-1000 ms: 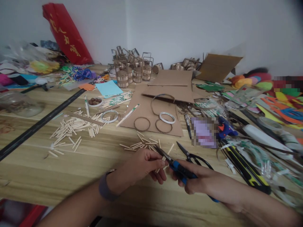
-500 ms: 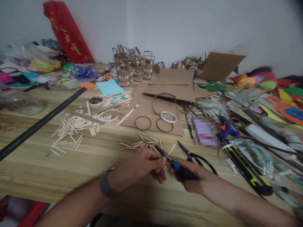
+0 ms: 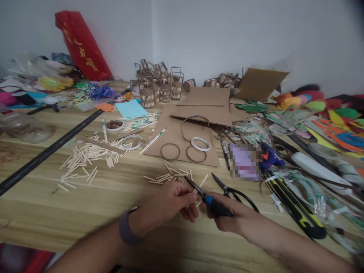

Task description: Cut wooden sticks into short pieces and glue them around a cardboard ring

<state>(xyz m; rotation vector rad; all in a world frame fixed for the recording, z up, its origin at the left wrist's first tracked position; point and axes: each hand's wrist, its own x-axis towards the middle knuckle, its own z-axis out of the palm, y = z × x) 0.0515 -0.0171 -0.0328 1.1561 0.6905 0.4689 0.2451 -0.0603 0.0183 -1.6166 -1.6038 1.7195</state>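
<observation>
My right hand (image 3: 227, 212) is wrapped round a cutting tool with a black-and-blue handle (image 3: 217, 205). Its dark narrow jaws point up and left, close beside the fingertips of my left hand (image 3: 182, 201). Thumb and forefinger of that left hand pinch a thin wooden stick (image 3: 195, 190), mostly hidden by the fingers and the tool. Just beyond both hands lie several short pale sticks (image 3: 165, 176) on the wooden table. A pair of black-handled scissors (image 3: 227, 189) rests right behind my right hand.
A larger heap of cut sticks (image 3: 82, 155) spreads at left. Cardboard (image 3: 153, 149) carries two dark woven rings (image 3: 170, 152) and a white tape roll (image 3: 200, 144). A yellow-black utility knife (image 3: 297, 204) and blue glue gun (image 3: 270, 157) lie right. Small baskets (image 3: 148, 98) stand by the wall.
The view has shifted slightly, so the scene sits a little lower at the back. Both hands keep nearly the same pose, with the tool still at the left fingertips.
</observation>
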